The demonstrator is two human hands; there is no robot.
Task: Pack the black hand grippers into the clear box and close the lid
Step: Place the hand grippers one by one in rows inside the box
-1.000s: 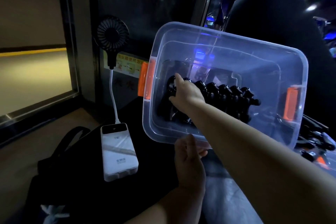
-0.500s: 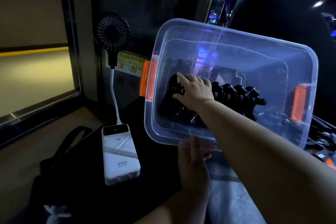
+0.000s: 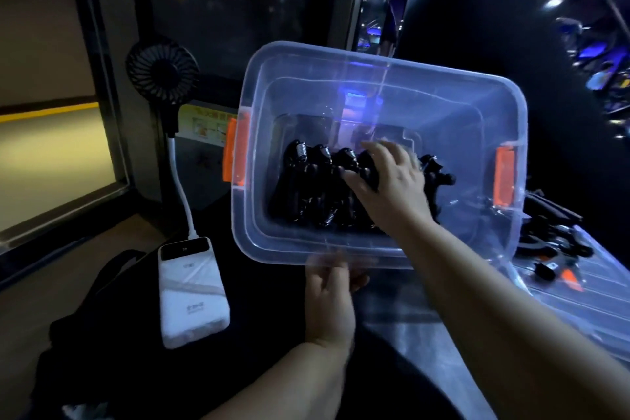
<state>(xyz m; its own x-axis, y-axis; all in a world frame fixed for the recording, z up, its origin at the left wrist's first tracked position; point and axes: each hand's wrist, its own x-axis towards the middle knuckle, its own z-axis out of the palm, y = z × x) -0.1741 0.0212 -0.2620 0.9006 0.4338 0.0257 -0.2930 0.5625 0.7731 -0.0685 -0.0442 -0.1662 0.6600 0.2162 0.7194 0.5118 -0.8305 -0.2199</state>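
Head view: my left hand [image 3: 329,297] pinches the near rim of the clear box [image 3: 385,72], tipped toward me; right hand [image 3: 388,181], fingers spread flat, presses the row of black hand grippers [image 3: 317,187] inside, gripping nothing. Grippers look stiff, springy, fairly heavy together; I'd take them by the handles. The box looks light and slick. Power bank [image 3: 192,290] writing is too small to read, and no lid is seen.

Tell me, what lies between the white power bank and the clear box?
In the head view, only dark surface lies between the power bank and the box. The fan's white stalk rises from the power bank's top end, left of the box.
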